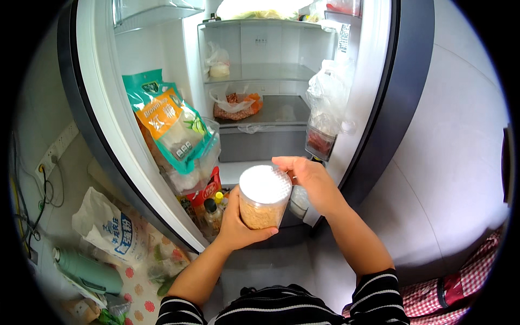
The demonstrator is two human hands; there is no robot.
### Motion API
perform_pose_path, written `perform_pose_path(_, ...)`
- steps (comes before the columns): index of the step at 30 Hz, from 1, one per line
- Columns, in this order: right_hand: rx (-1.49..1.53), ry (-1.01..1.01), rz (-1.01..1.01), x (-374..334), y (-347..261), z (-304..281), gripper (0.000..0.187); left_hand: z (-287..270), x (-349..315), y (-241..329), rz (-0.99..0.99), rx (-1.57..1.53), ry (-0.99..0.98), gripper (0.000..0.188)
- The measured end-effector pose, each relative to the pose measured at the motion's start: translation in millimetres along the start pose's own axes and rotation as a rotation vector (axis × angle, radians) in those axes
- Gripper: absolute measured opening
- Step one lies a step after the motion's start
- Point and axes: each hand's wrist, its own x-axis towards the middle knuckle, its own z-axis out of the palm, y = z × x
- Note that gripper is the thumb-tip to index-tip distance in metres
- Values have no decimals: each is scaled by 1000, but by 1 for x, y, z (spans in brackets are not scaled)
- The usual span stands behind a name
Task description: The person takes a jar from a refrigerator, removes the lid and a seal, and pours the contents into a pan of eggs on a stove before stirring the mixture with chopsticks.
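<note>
In front of the open refrigerator, my left hand [242,223] is wrapped round a clear round jar [261,214] filled with something tan and crumbly. Its top is a white lid [264,184], tilted toward me. At the lid's far right edge is my right hand [309,176], its fingers reaching out along the rim. Some of its fingertips lie behind the jar, so whether they press on the lid is hard to make out. A green and orange bag [173,127] stands in the left door shelf. Below it are dark-capped bottles [213,214] and a red packet [208,189].
Inside the refrigerator are a bag of reddish food [236,106], a small knotted bag [219,67] and a grey drawer [262,143]. The right door shelf holds white plastic bags [327,95]. A white bag [111,225] and green flask [88,271] lie on a flowered cloth at lower left.
</note>
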Motion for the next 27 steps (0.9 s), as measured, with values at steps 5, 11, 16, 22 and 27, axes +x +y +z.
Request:
perform_pose_path(5,-628,-54,-351,-26,9,3,85,32,-37,-16,-50,156,68,105)
perform_pose_path(11,-804,-102,-395,-49,23,12,78,58,-59,-9,-42,247,100,105)
perform_pose_path(16,-666,-223,-472,-56,35,13,71,61,-84,-14,-140,131,51,108)
perform_pose_path(22,-228,-677,-547,-40,39,0,71,36,-86,4,-646,-668,-414,103)
perform_pose_path(27,-8,-787,-557,-40,20,22,71,38,-103,-24,-558,-1267,-649,108)
